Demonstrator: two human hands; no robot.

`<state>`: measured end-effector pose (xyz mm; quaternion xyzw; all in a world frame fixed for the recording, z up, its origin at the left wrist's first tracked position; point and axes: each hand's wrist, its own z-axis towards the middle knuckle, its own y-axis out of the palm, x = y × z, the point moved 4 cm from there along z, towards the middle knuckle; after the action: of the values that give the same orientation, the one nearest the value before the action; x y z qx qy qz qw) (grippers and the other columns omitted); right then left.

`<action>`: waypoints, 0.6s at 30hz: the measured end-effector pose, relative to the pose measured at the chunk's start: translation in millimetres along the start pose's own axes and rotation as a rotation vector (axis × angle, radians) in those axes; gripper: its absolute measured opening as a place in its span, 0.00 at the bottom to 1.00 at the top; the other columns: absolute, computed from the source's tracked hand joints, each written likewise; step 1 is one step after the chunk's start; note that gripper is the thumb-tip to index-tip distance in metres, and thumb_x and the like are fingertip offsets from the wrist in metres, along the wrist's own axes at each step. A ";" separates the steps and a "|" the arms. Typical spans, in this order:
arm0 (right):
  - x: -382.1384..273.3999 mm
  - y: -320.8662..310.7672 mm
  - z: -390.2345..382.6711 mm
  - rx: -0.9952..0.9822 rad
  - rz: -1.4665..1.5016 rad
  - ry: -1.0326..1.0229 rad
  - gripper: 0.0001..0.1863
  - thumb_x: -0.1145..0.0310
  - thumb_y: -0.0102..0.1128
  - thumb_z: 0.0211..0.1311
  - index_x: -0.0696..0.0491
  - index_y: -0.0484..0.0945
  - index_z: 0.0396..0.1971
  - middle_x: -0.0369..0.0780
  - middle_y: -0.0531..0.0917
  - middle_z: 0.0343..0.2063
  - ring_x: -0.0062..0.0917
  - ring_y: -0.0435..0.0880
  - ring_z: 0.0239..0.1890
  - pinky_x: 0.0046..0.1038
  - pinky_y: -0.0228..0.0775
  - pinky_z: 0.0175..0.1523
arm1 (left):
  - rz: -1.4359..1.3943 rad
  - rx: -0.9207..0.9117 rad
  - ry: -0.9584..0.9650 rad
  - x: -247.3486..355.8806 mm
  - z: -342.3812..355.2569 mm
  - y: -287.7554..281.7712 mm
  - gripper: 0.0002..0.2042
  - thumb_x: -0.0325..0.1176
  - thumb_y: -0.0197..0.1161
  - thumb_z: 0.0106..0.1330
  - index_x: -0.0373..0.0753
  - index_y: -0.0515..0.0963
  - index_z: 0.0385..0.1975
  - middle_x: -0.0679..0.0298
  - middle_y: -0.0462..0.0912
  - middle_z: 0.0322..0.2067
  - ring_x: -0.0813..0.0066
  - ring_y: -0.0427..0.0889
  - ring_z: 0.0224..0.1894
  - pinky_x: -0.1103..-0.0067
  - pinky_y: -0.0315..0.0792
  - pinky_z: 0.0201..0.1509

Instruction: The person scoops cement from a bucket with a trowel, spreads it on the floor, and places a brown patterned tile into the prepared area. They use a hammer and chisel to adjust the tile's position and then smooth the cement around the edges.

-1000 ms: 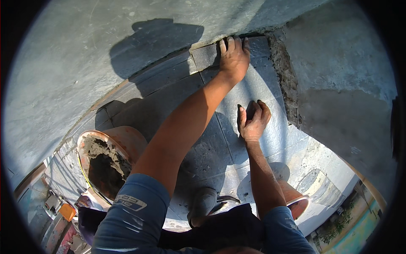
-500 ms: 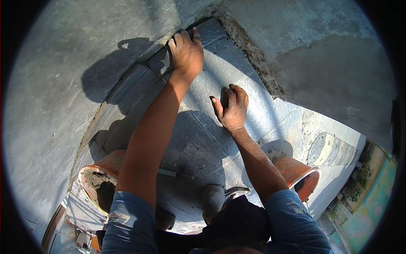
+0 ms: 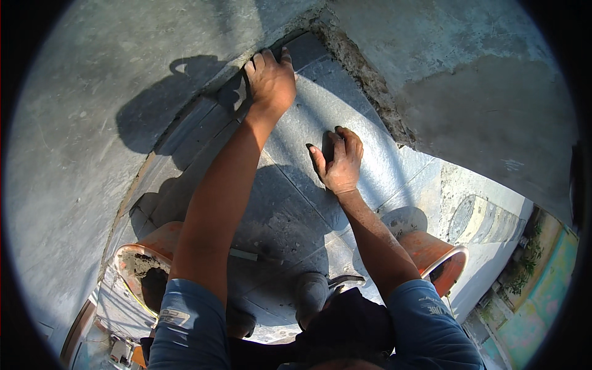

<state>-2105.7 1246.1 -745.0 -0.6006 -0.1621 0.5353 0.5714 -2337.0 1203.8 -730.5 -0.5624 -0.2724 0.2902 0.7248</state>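
Large grey stone-look tiles (image 3: 308,105) cover the floor in front of me, partly in bright sun and partly in shadow. My left hand (image 3: 271,80) lies at the far left edge of the tiling beside the wall, fingers reaching forward onto the dark tile edge. Its palm faces down and no held object shows. Nearer and to the right, my right hand (image 3: 341,163) presses on the sunlit tile, thumb apart from the fingers. The fingertips of both hands look dark and dusty.
A grey wall (image 3: 80,92) runs along the left, another wall (image 3: 487,92) along the far right; a rough broken strip (image 3: 370,86) edges the tiles there. An orange bucket (image 3: 139,250) with wet mortar stands left, another orange bucket (image 3: 441,259) right. My shoes (image 3: 311,293) are on the tiles.
Both hands stay on the tiles in nearly the same places. The whole view has shifted very slightly.
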 end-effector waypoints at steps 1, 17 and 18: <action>0.1 0.4 -0.5 -0.002 0.003 0.004 0.31 0.48 0.70 0.57 0.57 0.77 0.50 0.48 0.73 0.54 0.45 0.70 0.60 0.47 0.62 0.63 | -0.011 -0.016 -0.008 -0.7 0.0 -0.1 0.20 0.31 0.54 0.69 0.37 0.76 0.61 0.50 0.76 0.45 0.55 0.72 0.51 0.62 0.62 0.54; 1.3 0.2 -1.2 0.004 0.014 -0.002 0.31 0.47 0.70 0.58 0.57 0.77 0.51 0.48 0.73 0.55 0.45 0.70 0.60 0.46 0.63 0.64 | -0.116 -0.100 -0.121 1.9 -3.4 -10.3 0.26 0.41 0.66 0.65 0.39 0.75 0.62 0.49 0.74 0.50 0.53 0.68 0.57 0.56 0.59 0.60; 1.5 0.4 -1.3 0.001 0.011 0.001 0.31 0.47 0.70 0.58 0.57 0.77 0.51 0.48 0.73 0.55 0.45 0.70 0.60 0.46 0.63 0.64 | -0.116 -0.110 -0.111 2.1 -3.1 -10.3 0.26 0.41 0.66 0.65 0.39 0.75 0.61 0.49 0.74 0.50 0.53 0.68 0.57 0.56 0.59 0.59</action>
<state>-2104.3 1246.5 -746.3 -0.6014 -0.1581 0.5383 0.5688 -2332.2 1201.2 -721.0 -0.5678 -0.3597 0.2631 0.6921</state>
